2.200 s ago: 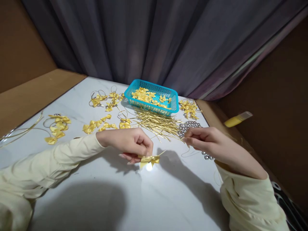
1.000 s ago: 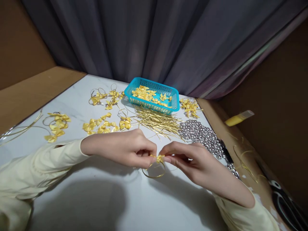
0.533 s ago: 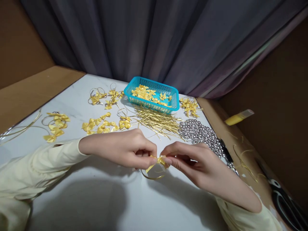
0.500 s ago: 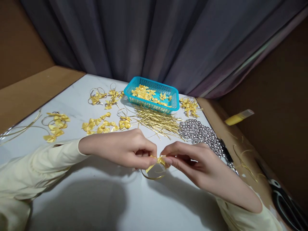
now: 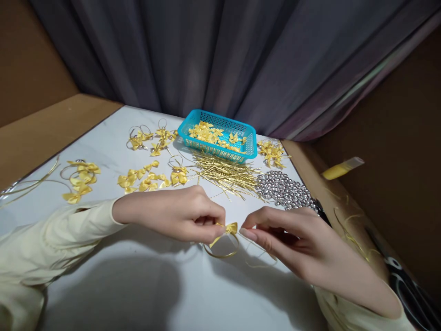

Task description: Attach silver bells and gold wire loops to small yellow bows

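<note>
My left hand (image 5: 186, 216) pinches a yellow ribbon bow (image 5: 231, 228) between thumb and forefinger, its left part hidden by the fingers. A loop of gold cord (image 5: 222, 256) hangs under the bow, above the white tabletop. To the right, apart from the bow, my right hand (image 5: 289, 243) is closed in a pinch on a thin pale strand (image 5: 260, 247), whose loose end curls below the fingers. Whether the strand joins the bow, I cannot tell.
Behind my hands lie gold cords (image 5: 225, 174), a blue basket (image 5: 253, 146) of bows, and many silver bells or beads (image 5: 285, 188). Bows with cord loops (image 5: 82, 177) lie at left. Scissors (image 5: 411, 292) and a yellow tube (image 5: 342, 168) are on the right.
My right hand has let go of the bow and drawn to the right, with a thin strand now showing at its fingers. My left hand keeps its hold, nearly still.
</note>
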The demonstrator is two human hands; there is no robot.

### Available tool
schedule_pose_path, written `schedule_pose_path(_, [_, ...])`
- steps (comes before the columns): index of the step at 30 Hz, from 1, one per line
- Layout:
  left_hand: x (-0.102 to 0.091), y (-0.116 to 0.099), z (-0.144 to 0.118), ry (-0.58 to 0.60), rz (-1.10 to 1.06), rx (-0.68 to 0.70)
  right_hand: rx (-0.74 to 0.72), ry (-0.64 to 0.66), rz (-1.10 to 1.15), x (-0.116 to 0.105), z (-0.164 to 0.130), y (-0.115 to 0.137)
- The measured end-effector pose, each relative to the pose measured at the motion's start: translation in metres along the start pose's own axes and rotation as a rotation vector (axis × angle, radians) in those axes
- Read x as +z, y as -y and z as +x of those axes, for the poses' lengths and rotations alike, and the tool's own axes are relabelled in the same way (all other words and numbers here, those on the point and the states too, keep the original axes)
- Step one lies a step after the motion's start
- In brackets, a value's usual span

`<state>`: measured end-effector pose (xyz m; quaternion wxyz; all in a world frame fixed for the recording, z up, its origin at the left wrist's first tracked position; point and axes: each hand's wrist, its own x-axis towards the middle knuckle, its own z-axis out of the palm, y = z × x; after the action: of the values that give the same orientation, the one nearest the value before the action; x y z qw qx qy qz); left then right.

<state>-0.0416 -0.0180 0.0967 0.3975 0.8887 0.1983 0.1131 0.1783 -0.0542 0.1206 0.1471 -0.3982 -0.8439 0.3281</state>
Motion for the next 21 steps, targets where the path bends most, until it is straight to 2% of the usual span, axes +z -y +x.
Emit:
schedule_pose_path(11, [0.0013,-0.0034,-0.0025,0.01,0.043,-0.03,-0.032,0.04,-0.107,0.0065,0.0022,-0.0037])
schedule_pose_path(17, [0.0037,-0.0025,-0.0012,0.027,0.055,-0.047,-0.046,0.003,-0.101,0.0091,0.001,-0.0053])
schedule_pose_path(21, [0.0032,-0.0007,-0.0005,0.031,0.016,-0.015,-0.009,-0.1,-0.057,0.0029,0.0013,-0.0038])
